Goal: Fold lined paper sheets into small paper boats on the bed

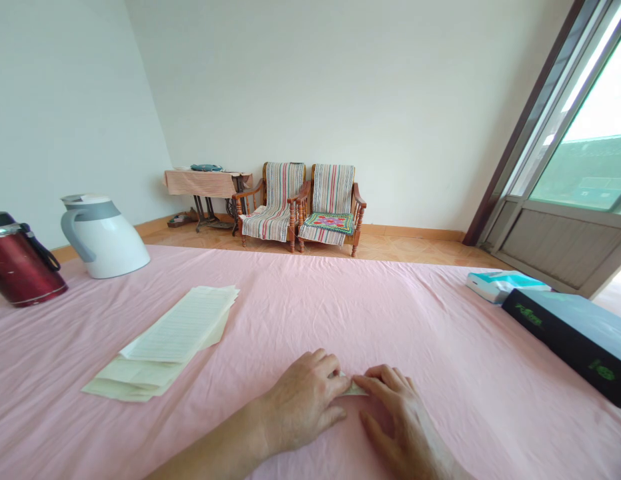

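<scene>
My left hand (305, 400) and my right hand (397, 417) meet near the front edge of a table covered by a pink cloth (340, 313). Between their fingertips lies a small folded piece of pale paper (353, 388), mostly hidden under the fingers. Both hands have their fingers curled and pressed down on it. A stack of lined pale paper sheets (170, 340) lies on the cloth to the left of my left hand, apart from it.
A white jug (105, 237) and a red thermos (20, 267) stand at the far left. A dark long box (575, 333) and a teal-white box (500, 285) lie at the right edge. Two wooden chairs (303, 207) and a small table stand by the far wall.
</scene>
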`<state>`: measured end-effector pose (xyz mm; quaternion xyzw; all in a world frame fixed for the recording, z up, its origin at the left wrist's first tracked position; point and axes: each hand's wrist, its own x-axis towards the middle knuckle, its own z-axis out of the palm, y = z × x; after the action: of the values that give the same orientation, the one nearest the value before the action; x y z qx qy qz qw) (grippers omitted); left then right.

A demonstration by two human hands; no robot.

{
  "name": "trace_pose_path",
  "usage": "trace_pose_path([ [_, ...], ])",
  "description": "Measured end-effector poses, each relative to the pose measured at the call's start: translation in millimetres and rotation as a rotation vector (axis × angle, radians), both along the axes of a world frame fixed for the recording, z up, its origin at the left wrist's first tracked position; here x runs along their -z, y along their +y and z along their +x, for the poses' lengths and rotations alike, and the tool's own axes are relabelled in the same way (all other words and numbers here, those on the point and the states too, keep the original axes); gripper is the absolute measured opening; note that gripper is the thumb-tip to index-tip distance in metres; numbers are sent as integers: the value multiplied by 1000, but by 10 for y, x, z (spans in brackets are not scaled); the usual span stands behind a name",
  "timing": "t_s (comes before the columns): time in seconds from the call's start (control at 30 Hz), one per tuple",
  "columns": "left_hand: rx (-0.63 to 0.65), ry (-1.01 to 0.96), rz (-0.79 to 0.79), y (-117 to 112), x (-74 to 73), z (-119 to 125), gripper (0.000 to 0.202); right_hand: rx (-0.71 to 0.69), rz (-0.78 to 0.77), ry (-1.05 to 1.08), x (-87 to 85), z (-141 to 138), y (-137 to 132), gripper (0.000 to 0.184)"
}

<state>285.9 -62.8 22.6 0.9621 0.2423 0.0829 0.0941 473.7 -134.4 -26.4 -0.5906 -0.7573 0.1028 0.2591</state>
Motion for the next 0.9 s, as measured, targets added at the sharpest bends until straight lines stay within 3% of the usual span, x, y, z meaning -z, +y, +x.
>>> trace_pose_path([
  [0.23,-7,-17,6,-8,18,9,15,-30,57,-134,-91,-10,-6,33],
  [0.4,-16,-38,4,-8,49,14,17,-51,176,-203,-81,-3,23,26],
  [0.6,-22,-43,-10,3,80,12,13,-55,202,-189,-52,38,39,19],
  [0.9,-45,-69,-86,-2,20,-13,20,51,-23,89,6,124,115,9],
])
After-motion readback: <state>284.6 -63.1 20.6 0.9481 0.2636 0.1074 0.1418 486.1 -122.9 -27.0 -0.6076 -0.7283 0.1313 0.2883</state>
